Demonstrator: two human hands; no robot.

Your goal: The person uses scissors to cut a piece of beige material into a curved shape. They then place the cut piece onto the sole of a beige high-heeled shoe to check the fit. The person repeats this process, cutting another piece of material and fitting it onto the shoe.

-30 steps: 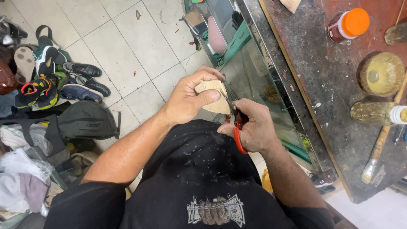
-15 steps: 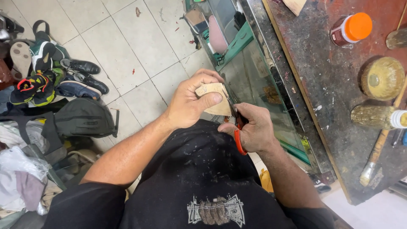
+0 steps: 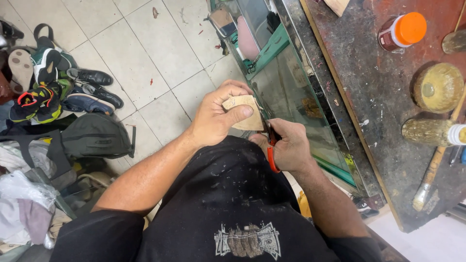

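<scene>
Head view is showing a small tan piece of leather-like material (image 3: 241, 111) being held above the lap, over the tiled floor (image 3: 141, 63), the left hand (image 3: 218, 116) pinching it with thumb on top and fingers curled behind. The right hand (image 3: 289, 145) is closing around orange-handled scissors (image 3: 271, 145), blades meeting the piece's right edge. Judging by the pale scraps lying on the black shirt (image 3: 228, 194), trimming is already well underway; how much edge is remaining I cannot tell. A workbench (image 3: 369, 97) with an orange-capped bottle (image 3: 402, 32) is sitting to the right
</scene>
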